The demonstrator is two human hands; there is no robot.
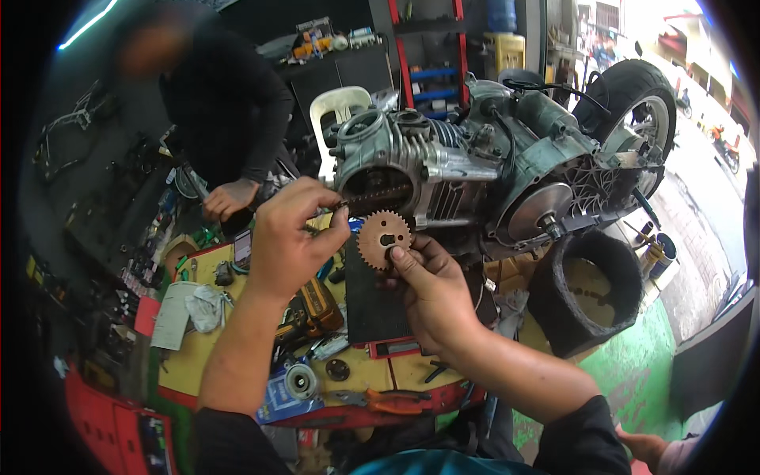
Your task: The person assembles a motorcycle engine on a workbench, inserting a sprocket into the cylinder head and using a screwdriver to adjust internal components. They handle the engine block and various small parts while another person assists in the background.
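Observation:
In front of me my right hand (431, 281) grips a toothed cam sprocket (372, 235) by its lower right edge, thumb on its face. The sprocket is flat and brownish, with small round holes and a slotted centre. My left hand (297, 229) is raised beside it, thumb and forefinger pinched at the left end of a dark timing chain (384, 194). That chain crosses the round opening in the cylinder head of a large metal engine (459, 174). The sprocket is held just below this opening; whether its teeth touch the chain I cannot tell.
Below lies a yellow bench top (210, 360) with pliers (388, 402), a yellow-black power tool (317, 305), a round metal part (301, 381) and a rag (204, 307). A black drum-like ring (546, 301) stands right. A co-worker in black (222, 103) is at the far left.

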